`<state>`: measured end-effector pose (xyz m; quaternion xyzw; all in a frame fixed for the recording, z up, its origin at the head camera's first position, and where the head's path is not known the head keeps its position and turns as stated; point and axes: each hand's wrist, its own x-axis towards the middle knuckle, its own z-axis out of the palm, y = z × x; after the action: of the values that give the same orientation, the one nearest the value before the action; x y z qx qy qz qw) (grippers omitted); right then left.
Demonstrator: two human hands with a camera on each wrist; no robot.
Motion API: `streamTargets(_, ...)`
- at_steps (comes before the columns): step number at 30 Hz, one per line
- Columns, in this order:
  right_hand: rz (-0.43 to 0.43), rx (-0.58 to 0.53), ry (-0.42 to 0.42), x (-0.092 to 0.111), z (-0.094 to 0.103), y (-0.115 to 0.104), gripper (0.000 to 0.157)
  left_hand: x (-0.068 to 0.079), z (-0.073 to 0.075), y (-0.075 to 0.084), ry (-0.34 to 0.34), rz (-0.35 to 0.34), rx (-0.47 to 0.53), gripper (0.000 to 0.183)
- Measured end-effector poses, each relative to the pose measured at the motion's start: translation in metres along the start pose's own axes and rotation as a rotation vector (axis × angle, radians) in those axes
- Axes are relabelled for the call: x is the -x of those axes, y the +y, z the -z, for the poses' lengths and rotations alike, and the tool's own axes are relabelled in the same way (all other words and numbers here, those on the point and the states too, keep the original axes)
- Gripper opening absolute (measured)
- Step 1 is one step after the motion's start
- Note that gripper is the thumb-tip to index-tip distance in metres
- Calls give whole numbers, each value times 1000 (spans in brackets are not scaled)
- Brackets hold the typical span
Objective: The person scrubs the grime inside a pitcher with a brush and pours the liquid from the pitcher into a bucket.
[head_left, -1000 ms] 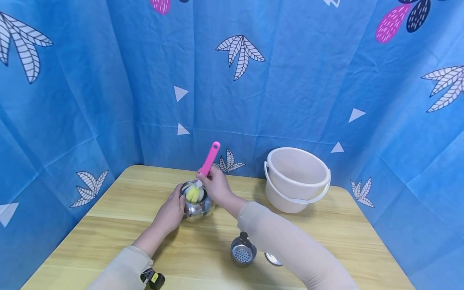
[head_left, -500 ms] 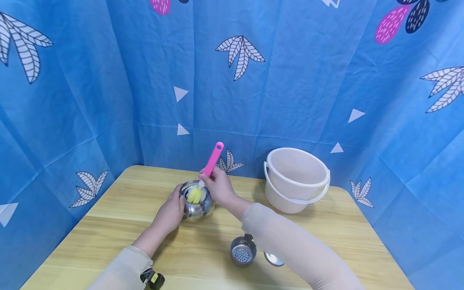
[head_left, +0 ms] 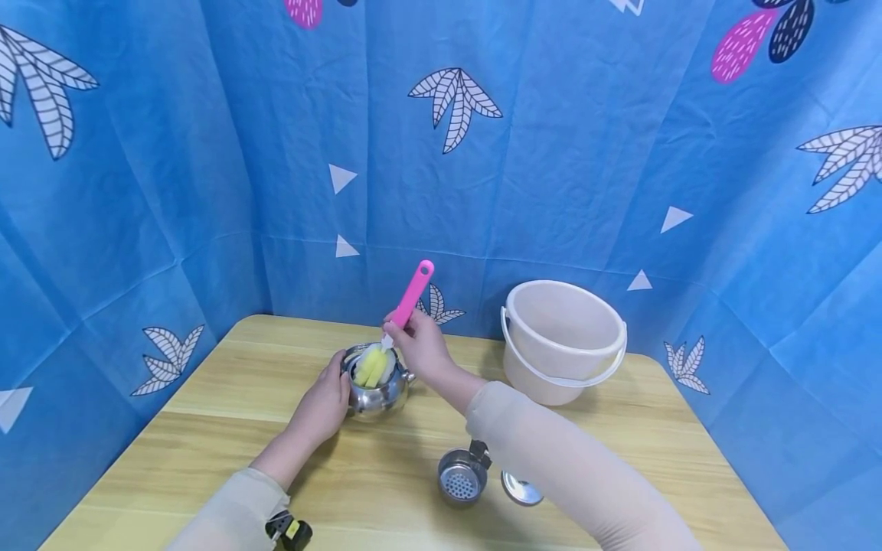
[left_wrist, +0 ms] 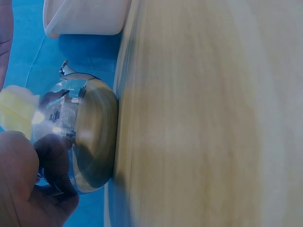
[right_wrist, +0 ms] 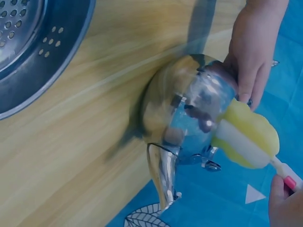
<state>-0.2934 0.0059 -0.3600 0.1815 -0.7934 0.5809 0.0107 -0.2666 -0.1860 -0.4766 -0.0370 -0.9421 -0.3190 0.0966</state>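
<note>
A shiny steel teapot (head_left: 377,399) stands on the wooden table, its mouth uncovered. My left hand (head_left: 327,401) grips its left side at the rim. With the thumb and fingers of my right hand (head_left: 426,350) I hold a sponge brush by its pink handle (head_left: 415,292), low down near the neck. The yellow and white sponge head (head_left: 372,369) sits in the pot's mouth. Much of that sponge (right_wrist: 251,135) shows outside the rim in the right wrist view, where the spout (right_wrist: 163,177) is also visible. How deep the brush reaches is hidden.
A perforated steel tea strainer (head_left: 460,484) lies nearer to me, right of the pot. Beside it is a round steel lid (head_left: 522,490), close to my right sleeve. A white bucket (head_left: 561,375) with its handle down stands at the back right. A blue patterned curtain (head_left: 441,199) surrounds the table.
My right hand has shifted slightly right, and the brush leans further right with its sponge a little higher. The pot's spout has come into sight. My left hand keeps its hold.
</note>
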Motion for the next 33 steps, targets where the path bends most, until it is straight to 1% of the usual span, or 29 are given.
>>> streamTargets(5,14,6,4,-1,3,-3,17,0,0,0,6,-2,0,55)
streamTargets(12,22,13,5,-1,6,-4,20,1,1,1,-4,5,3,56)
streamTargets(22,42,-3,10,0,10,-12,17,2,1,2,8,-6,2,55)
streamTargets(29,52,15,12,3,15,-14,12,3,1,3,4,-11,4,54)
streamTargets(33,55,17,8,4,17,-16,14,3,2,4,6,-9,4,54)
